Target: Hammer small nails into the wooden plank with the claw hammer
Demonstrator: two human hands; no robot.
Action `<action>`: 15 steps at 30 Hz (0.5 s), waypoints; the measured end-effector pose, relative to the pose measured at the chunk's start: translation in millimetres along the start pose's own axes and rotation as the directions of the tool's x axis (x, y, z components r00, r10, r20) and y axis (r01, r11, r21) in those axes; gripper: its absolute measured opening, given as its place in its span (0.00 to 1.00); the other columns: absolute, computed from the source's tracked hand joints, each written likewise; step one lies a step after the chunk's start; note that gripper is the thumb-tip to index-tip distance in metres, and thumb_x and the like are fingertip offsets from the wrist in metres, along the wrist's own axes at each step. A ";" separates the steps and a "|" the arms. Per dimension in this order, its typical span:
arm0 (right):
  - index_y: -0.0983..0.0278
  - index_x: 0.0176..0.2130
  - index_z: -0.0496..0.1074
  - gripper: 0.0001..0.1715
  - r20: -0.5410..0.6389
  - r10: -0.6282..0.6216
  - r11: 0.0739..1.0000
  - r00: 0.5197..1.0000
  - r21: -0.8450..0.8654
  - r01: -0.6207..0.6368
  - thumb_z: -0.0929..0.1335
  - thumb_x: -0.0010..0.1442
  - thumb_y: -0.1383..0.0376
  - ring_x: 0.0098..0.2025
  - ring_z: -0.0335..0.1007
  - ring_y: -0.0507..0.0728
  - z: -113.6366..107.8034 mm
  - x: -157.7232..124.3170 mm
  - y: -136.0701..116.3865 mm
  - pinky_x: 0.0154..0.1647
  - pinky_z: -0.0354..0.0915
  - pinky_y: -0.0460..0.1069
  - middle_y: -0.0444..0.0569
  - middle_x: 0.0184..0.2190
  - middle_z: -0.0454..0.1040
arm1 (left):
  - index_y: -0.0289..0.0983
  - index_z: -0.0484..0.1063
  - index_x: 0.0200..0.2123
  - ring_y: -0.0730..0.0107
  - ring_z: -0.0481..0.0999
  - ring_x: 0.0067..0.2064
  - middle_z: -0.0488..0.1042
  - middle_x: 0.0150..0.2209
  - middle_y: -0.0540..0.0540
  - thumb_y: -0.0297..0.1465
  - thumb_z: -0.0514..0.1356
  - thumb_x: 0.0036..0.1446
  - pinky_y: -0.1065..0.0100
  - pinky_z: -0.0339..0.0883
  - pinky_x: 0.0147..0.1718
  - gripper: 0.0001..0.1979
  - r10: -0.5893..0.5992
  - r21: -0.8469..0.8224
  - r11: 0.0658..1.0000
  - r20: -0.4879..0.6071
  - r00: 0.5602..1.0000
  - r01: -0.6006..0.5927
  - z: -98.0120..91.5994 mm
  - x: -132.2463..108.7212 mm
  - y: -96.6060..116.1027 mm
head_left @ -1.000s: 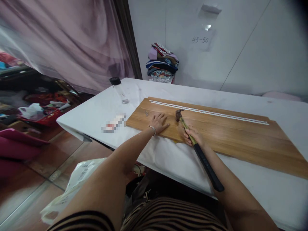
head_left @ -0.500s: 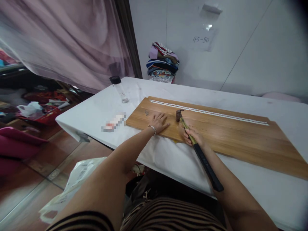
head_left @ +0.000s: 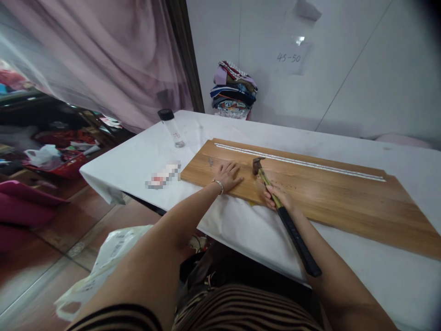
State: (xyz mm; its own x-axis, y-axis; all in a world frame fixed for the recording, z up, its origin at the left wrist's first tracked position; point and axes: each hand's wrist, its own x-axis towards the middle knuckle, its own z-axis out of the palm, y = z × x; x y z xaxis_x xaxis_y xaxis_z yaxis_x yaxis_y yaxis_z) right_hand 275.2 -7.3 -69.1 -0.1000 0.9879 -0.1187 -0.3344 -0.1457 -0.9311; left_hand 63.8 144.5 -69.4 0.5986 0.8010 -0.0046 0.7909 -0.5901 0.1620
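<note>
A long wooden board (head_left: 327,188) lies across the white table (head_left: 144,156). My left hand (head_left: 227,174) rests flat on the board's left part, fingers stretched out, a bracelet at the wrist. My right hand (head_left: 277,196) is closed round the shaft of a hammer (head_left: 275,202); its metal head sits low over the board just right of my left hand, and the black grip runs back past my forearm. A pale strip (head_left: 299,161) runs along the board's far edge. A few small nails (head_left: 210,161) lie near the board's left end.
A clear bottle with a black cap (head_left: 171,127) stands at the table's far left. A small blurred packet (head_left: 163,175) lies left of the board. Folded clothes (head_left: 233,90) are stacked by the white wall. A pink curtain, floor clutter and a white plastic bag (head_left: 110,257) are at left.
</note>
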 end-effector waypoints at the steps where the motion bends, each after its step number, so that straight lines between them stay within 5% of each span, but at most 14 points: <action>1: 0.59 0.50 0.68 0.33 -0.001 0.000 1.000 1.000 0.000 0.000 0.78 0.54 0.47 0.15 0.54 0.47 0.7 -0.2 -0.7 0.12 0.50 0.44 0.33 0.23 0.64 | 0.45 0.66 0.72 0.54 0.55 0.79 0.60 0.77 0.42 0.49 0.52 0.73 0.47 0.48 0.75 0.31 0.003 0.000 1.000 0.002 1.000 -0.003 -0.3 -0.1 0.1; 15: 0.58 0.52 0.68 0.32 0.024 0.003 1.000 1.000 -0.005 -0.003 0.77 0.56 0.47 0.16 0.56 0.48 -4.3 -0.3 -0.3 0.13 0.52 0.44 0.34 0.23 0.65 | 0.48 0.66 0.72 0.53 0.55 0.78 0.60 0.77 0.44 0.49 0.53 0.72 0.46 0.47 0.76 0.30 0.009 -0.027 1.000 -0.013 1.000 -0.009 1.4 0.5 -1.5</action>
State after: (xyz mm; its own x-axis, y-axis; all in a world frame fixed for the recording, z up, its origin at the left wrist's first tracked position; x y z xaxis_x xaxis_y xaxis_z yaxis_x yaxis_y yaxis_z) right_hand 279.3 -7.3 -70.2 -0.1241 0.9858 -0.1133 -0.3296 -0.1487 -0.9324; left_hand 63.0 145.6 -71.0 0.6039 0.7970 0.0096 0.7817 -0.5946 0.1882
